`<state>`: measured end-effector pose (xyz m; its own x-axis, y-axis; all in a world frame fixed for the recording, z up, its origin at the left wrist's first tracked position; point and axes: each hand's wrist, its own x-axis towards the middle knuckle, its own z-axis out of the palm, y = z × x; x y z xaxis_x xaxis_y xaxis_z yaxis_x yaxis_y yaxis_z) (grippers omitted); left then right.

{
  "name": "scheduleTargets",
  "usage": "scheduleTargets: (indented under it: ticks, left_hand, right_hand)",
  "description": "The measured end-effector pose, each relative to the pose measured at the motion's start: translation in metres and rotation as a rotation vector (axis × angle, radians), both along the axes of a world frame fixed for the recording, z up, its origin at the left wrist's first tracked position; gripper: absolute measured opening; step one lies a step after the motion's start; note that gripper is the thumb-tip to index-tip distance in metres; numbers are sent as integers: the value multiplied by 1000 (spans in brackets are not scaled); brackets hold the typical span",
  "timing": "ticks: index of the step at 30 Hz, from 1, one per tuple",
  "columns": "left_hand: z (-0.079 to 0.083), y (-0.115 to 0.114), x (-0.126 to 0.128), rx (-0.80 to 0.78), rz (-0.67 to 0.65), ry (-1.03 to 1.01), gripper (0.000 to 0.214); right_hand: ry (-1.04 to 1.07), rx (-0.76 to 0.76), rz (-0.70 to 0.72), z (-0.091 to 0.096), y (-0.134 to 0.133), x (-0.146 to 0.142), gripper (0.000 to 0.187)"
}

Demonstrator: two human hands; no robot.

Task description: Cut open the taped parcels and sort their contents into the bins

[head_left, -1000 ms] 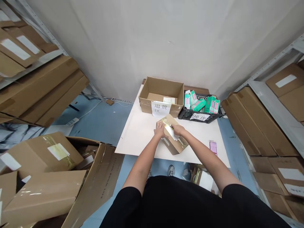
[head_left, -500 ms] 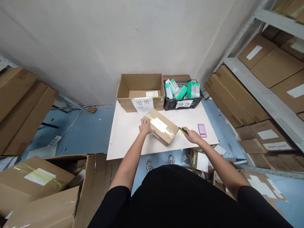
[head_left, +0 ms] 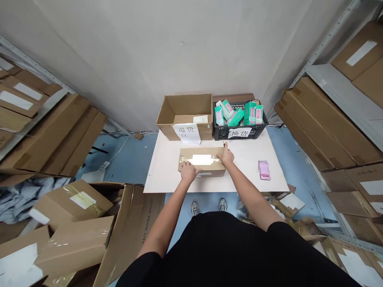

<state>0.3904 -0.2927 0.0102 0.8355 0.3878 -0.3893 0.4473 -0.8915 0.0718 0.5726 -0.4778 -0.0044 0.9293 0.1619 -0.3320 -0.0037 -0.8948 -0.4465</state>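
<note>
A taped cardboard box [head_left: 187, 153] with a white label lies on the white table, its long side facing me. My left hand [head_left: 188, 172] grips its near left edge, fingers on top and thumb along the front. At the box's right end is my right hand [head_left: 226, 156], closed around a yellow and black utility knife [head_left: 224, 144]. Only a small bit of the knife shows above the fingers, and its blade cannot be made out. That hand also rests against the box's right edge.
Behind the box stand an open carton [head_left: 161, 131] with a paper sign and a black plastic basket [head_left: 220, 133] of green and pink boxes. A pink-purple phone-like item [head_left: 264, 170] lies at right on the table [head_left: 161, 171]. Shelves of cartons flank both sides; a large carton [head_left: 119, 231] holds boxes.
The cardboard box has turned from slanted to square with the table's front edge. My right hand, with the knife, has moved from beside the box onto its right end. The view has shifted.
</note>
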Motion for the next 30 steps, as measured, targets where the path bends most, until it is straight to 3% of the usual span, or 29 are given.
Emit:
scheduleTargets:
  ticks: [2,4,8,10,14,19,24,30]
  left_hand:
    - [0,-3,14,-99,-167,-5,108]
    - [-1,-7,27,-162,-263,36,102]
    - [-6,-11,35,-167,-257,76,94]
    - [-8,-10,32,-157,-257,64,92]
    - [-7,-7,28,-134,-267,53,88]
    - [-5,-9,28,-121,-270,52,88]
    - [-7,-10,27,-93,-271,49,84]
    - [-11,-11,24,-92,-277,49,86]
  right_hand:
    - [-1,81,16,-6,-5,4,110]
    - [41,263,7,-15,-20,4,95]
    - [232,702,-127,-34,-66,-5,54]
    - [326,809,-175,-38,-86,-13,42]
    - [449,786,-135,-37,-103,-27,33]
    - [423,646,31,-28,-94,-26,33]
    - [385,579,76,-22,-89,-26,31]
    - [527,560,100,-20,-115,-42,29]
